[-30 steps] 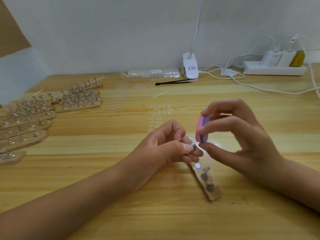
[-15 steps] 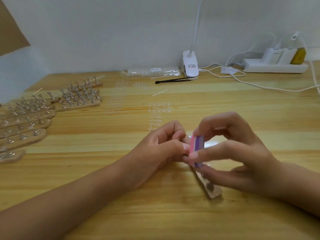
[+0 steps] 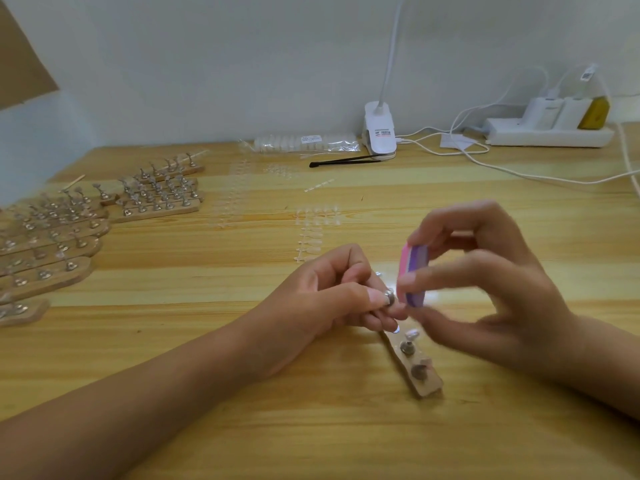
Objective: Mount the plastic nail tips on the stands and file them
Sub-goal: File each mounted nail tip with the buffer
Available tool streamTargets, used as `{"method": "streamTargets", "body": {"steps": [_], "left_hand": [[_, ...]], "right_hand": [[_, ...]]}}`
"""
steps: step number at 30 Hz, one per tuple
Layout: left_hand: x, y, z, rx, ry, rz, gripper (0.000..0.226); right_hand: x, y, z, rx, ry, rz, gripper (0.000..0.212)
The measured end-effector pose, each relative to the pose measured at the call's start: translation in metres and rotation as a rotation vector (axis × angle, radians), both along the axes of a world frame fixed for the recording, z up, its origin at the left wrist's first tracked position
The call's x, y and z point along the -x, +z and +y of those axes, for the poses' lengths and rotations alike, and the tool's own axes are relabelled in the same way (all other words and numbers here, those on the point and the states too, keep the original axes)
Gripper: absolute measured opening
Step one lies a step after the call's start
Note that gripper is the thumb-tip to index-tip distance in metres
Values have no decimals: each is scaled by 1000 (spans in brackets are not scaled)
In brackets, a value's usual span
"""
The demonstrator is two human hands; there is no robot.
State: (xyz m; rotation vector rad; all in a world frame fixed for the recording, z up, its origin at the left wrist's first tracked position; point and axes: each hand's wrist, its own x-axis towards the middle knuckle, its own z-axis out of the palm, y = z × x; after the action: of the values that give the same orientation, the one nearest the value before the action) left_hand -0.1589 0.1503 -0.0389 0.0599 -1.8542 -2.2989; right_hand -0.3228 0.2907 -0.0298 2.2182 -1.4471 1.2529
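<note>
Metal nail stand [image 3: 389, 298] pinched by left hand [image 3: 329, 299], at far end of wooden base strip [image 3: 423, 388] (2 stands [image 3: 408, 348] seated there). Immediately right of it, pink-purple buffer block [image 3: 412, 273], long axis upright, clamped in right hand [image 3: 491, 292]. Mounted tip too small to tell.

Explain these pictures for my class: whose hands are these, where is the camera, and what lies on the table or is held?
No machine here: a person's two bare hands, filmed by a wide-angle camera worn on the head, looking forward and down. The left hand pinches a small silver metal stand; whether a nail tip sits on it is unclear. The right hand holds a pink-and-purple filing block right beside it. Beneath them lies a short wooden strip carrying more stands. On the pale wooden table are rows of clear plastic nail tips, many wooden strips of stands at the left, black tweezers, a white clip lamp and a white power strip.
</note>
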Motion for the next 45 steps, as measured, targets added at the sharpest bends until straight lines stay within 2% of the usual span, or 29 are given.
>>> {"method": "streamTargets", "body": {"steps": [3,7,9,12,14,19,25,30,37,45], "left_hand": [[-1,1,1,-26,-12,-3,21],[-1,2,1,-24,23,2,20],[-1,1,1,-25,31,2,20],[0,2,0,-56,56,-12,19],[0,1,0,-60,56,-18,18],[0,1,-1,-88,75,-16,20],[0,2,1,-85,89,-20,27],[-1,2,3,-60,125,-16,26],[0,0,3,51,107,-23,26],[-1,0,4,85,137,-28,25]], "right_hand": [[-6,-4,0,-9,74,31,9],[4,1,-5,-18,-35,-57,20],[4,1,-5,-41,11,-237,21],[-2,1,-3,-118,156,-608,26],[-3,1,-2,-151,169,-685,28],[-5,-3,0,-229,205,-678,19],[-6,-3,1,-260,147,-646,29],[-7,1,-2,-221,91,-511,24],[-8,0,-3,-297,60,-675,19],[-7,0,-2,-289,73,-602,17]]}}
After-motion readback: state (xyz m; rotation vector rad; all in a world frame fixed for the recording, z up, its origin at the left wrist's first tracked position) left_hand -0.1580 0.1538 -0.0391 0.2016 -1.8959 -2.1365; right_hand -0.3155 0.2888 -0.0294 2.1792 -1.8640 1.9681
